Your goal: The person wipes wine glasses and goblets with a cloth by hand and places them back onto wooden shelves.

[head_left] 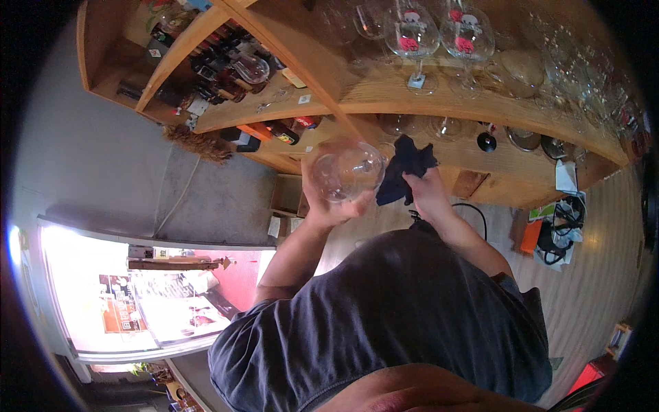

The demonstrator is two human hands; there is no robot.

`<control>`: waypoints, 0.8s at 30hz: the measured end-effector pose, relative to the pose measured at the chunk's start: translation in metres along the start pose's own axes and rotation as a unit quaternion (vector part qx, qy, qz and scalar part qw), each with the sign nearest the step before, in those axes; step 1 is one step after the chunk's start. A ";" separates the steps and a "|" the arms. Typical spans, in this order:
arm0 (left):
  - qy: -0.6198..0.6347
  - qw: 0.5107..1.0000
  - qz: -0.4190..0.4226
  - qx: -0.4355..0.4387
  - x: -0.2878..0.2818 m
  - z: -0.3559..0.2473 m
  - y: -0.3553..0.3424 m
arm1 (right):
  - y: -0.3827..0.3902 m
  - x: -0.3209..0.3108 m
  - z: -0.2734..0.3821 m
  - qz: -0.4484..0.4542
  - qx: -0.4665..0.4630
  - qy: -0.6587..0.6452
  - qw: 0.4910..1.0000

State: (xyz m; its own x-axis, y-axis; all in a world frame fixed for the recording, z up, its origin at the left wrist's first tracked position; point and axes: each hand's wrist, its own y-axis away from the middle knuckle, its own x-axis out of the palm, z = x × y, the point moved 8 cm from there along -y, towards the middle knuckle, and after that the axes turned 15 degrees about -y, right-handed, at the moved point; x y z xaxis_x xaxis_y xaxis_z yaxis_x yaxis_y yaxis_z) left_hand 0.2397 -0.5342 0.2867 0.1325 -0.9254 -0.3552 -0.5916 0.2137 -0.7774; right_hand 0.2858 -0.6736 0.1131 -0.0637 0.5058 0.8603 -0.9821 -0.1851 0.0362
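My left hand [324, 207] grips a large clear drinking glass [351, 170], its fingers and thumb wrapped round the rounded bowl. Whether this glass has a stem is hidden from this angle. Just to the right, a dark cloth [396, 180] hangs bunched from my right hand [427, 190], pinched between thumb and fingers. The cloth is close beside the glass rim; I cannot tell if they touch. Both hands are in front of my body, before the wooden shelf [384, 107].
Stemmed glasses [420, 34] with red and white decorations stand on the shelf's upper board, among several other glasses. Bottles [213, 75] fill a compartment to the left. A duster [194, 143] hangs by the grey wall. Bags and black cables [566, 220] lie at the right.
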 end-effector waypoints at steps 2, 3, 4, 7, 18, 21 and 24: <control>0.002 0.997 -0.047 -0.069 -0.007 0.005 0.005 | 0.004 0.009 -0.002 -0.001 -0.005 0.014 1.000; -0.011 0.994 -0.072 -0.079 -0.010 0.008 0.008 | 0.004 0.010 -0.006 -0.007 -0.010 -0.007 1.000; -0.022 0.991 -0.098 -0.091 -0.013 0.012 0.015 | 0.000 0.010 -0.007 0.022 -0.055 0.087 0.994; 0.004 0.958 -0.228 -0.175 -0.028 0.032 0.034 | -0.005 0.025 -0.016 0.074 -0.091 0.254 0.960; 0.196 0.830 -0.376 -0.363 -0.121 0.106 0.059 | -0.003 0.104 -0.069 0.274 -0.370 0.689 0.560; 0.214 0.810 -0.370 -0.402 -0.149 0.131 0.078 | -0.009 0.119 -0.084 0.273 -0.345 0.698 0.566; 0.231 0.793 -0.374 -0.422 -0.172 0.154 0.095 | -0.013 0.132 -0.103 0.267 -0.317 0.709 0.571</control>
State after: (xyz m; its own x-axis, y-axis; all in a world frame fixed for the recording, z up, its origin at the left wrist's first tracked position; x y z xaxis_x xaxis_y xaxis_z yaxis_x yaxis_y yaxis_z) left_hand 0.2834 -0.3071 0.1941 0.5072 -0.7515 0.4219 -0.8321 -0.5545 0.0126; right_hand 0.2718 -0.5176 0.1741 -0.0222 0.7770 -0.6291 -0.5940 -0.5164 -0.6168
